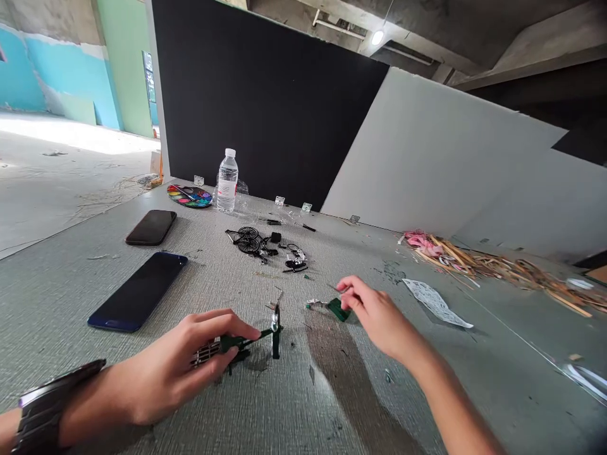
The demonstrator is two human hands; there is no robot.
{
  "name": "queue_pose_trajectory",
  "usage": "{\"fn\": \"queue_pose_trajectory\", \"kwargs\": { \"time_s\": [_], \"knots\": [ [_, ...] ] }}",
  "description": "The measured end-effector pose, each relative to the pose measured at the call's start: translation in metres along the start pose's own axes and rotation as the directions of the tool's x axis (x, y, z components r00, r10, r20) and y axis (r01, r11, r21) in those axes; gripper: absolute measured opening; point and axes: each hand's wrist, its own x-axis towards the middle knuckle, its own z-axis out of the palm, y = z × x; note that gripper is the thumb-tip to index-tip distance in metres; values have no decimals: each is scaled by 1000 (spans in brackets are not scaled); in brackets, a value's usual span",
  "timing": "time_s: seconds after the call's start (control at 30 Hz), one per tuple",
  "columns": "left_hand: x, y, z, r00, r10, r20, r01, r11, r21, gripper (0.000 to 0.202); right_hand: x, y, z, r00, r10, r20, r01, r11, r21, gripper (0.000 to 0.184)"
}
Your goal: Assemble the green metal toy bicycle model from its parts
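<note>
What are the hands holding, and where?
The left hand holds a dark-green and silver wheeled model by its green middle; what the right hand pinches, if anything, is unclear.

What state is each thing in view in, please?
Left hand: closed on green model
Right hand: partly curled, beside green part
Black model pieces: not held
Bottle: upright, capped
Nearer phone: screen dark
Farther phone: screen dark
Paint palette: lying flat
Printed sheet: unfolded
Ceiling lamp: lit

Bright light whitens the floor (95,131), a lamp (377,38) glows overhead, shadow (339,366) streaks the table (265,411).
</note>
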Motion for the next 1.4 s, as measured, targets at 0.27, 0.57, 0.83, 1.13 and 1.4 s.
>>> {"fn": "queue_pose_trajectory", "kwargs": {
  "time_s": [0.27, 0.57, 0.83, 1.13, 1.4],
  "knots": [
    [-3, -6, 3, 1000, -3, 6, 3, 999, 44, 28, -2, 18, -7, 996, 71, -59, -74, 996, -46, 33],
    [0, -4, -3, 999, 33, 21, -34, 999, 28, 26, -1, 9, 8, 998, 66, 24, -64, 995, -75, 30],
    [2, -3, -11, 975, 102, 197, -107, 994, 15, 28, -7, -37, 28, 995, -69, 72, 66, 997, 37, 18],
    [-4, 11, 9, 923, 275, 268, -263, 961, -81, 42, -12, -58, 35, 979, -192, 62, 184, 976, 115, 18],
    [-9, 7, 9, 913, 288, 290, -277, 958, -79, 41, -7, -57, 42, 979, -198, -43, 201, 976, 81, 21]
  ]
}}
